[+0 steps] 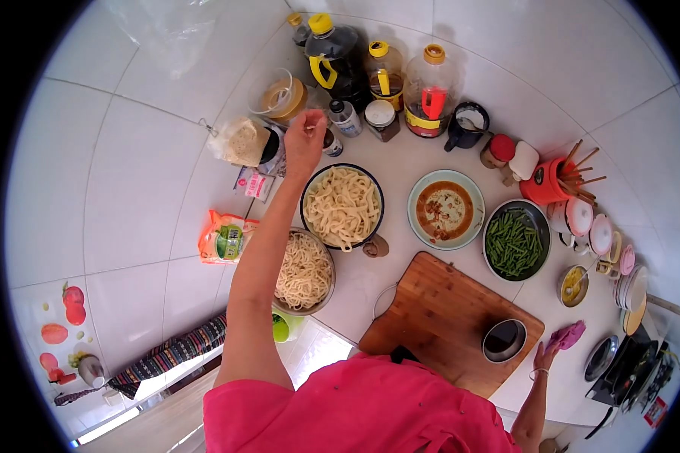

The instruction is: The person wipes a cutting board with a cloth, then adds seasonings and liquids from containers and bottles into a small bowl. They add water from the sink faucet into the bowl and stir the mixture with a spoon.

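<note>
My left hand (305, 143) is raised over the back left of the counter, fingers curled together by the small dark bottle (332, 143) and a bottle with a black cap (345, 118). Whether anything sits in those fingers is too small to make out. Below that arm are a bowl of wide noodles (342, 208) and a bowl of thin noodles (304, 272), partly covered by the forearm. At the lower right, my right hand (544, 358) grips the edge of a crumpled purple cloth (567, 336) on the counter. Near it, a metal bowl of dark liquid (504, 340) rests on the wooden cutting board (431, 317).
Large bottles (428, 94) line the back wall. A plate with brown sauce (446, 210) and a pan of green beans (514, 240) stand right of centre. Chopsticks fill a red holder (545, 182). A small bowl of yellow food (573, 285) and stacked bowls (630, 287) sit at the right.
</note>
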A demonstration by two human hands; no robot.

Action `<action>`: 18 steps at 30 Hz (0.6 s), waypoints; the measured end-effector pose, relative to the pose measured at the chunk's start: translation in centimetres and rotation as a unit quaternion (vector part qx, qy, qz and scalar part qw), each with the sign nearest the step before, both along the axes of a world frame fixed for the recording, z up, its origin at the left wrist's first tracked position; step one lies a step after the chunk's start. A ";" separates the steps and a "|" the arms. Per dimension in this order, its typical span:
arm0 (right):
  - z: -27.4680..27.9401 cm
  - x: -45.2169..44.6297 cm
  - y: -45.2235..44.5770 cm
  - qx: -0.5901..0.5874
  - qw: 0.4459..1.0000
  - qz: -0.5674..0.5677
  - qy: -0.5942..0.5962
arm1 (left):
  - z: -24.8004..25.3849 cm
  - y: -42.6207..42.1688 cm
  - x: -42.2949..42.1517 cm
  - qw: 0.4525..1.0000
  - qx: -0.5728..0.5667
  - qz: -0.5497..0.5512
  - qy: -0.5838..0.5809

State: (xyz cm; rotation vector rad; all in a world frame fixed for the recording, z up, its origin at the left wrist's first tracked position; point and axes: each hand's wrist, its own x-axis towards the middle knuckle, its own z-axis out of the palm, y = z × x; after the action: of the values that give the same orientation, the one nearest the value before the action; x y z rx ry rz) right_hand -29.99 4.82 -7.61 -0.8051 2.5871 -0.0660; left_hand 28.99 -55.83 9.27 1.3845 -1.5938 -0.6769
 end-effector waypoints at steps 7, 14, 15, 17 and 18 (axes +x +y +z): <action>-0.9 -0.4 0.7 -0.010 1.000 0.002 0.012 | -1.2 -3.6 -1.4 0.990 -0.047 -0.050 -0.125; 0.3 0.6 -0.4 -0.016 1.000 -0.002 0.020 | -3.5 -6.9 -2.0 0.938 0.020 -0.062 -0.340; 0.3 0.6 -0.4 -0.012 1.000 -0.004 0.018 | -3.5 -7.3 -2.2 0.933 0.049 -0.063 -0.351; 0.2 0.6 -0.3 -0.004 1.000 -0.010 0.015 | -3.5 -7.8 -2.4 0.923 0.086 -0.067 -0.369; 0.1 0.5 -0.1 -0.009 1.000 -0.007 0.015 | -3.6 -8.1 -2.4 0.919 0.094 -0.072 -0.376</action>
State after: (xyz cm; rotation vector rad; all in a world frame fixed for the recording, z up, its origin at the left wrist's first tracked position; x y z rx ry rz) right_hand -29.46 4.76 -7.53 -0.8007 2.6246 -0.0827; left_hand 26.64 -63.95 5.63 1.8151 -2.2929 -0.3960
